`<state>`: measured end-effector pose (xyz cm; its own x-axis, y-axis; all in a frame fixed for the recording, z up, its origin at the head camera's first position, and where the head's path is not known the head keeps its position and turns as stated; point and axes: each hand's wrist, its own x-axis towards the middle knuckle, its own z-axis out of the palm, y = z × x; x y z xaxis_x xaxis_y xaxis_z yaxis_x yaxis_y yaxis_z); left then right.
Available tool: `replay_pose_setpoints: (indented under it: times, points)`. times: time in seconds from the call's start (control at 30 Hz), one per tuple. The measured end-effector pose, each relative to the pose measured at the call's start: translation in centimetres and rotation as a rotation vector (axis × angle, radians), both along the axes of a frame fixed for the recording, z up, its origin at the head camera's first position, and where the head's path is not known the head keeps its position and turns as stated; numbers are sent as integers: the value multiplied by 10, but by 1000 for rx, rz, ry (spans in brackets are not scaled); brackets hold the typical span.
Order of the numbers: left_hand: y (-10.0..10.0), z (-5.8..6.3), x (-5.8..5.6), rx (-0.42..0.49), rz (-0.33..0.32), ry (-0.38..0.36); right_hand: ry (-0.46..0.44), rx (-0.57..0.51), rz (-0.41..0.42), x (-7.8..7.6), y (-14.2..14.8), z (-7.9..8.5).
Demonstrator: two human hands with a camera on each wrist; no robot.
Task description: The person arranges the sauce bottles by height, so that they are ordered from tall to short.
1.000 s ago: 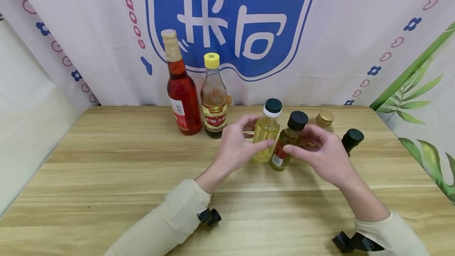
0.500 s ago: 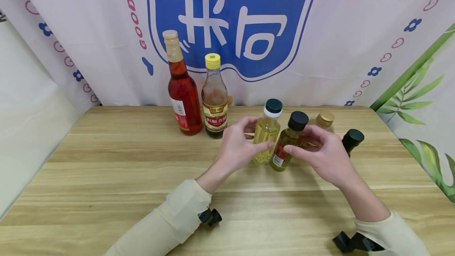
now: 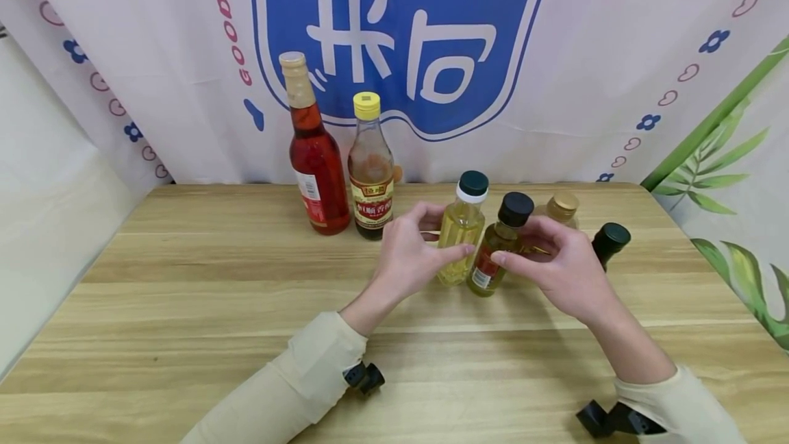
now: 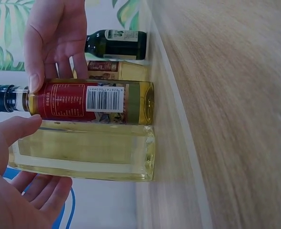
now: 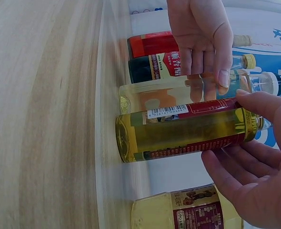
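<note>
Black-capped, red-labelled oil bottle [image 4: 78, 101] stands upright left of my nearer right hand [image 3: 564, 267], which pinches it; my left hand [image 3: 409, 249] grips the adjacent white-collared bottle [image 3: 459, 228].

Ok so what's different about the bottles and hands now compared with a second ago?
Nothing has visibly changed. The left hand is still around the pale yellow bottle, the right hand around the red-labelled bottle beside it. The tall red bottle, yellow-capped bottle, gold-capped bottle and dark bottle stand where they were.

Seemingly a staged indoor corner: printed cloth [image 3: 401, 67] hangs behind a wooden table [image 3: 234, 286].
</note>
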<state>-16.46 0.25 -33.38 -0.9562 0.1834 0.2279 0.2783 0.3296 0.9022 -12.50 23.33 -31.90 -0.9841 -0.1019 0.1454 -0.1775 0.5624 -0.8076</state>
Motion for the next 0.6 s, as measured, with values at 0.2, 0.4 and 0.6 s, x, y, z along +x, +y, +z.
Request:
replay_pose_setpoints:
  times: [0.2,0.4,0.6]
  points:
    - [1,-1,0,4,18,14,-11,-8,1,0,0,0]
    - [0,-1,-1,23,51,33,-10,-9,0,0,0,0]
    - [-2,2,-6,41,98,54,-7,-12,2,0,1,0]
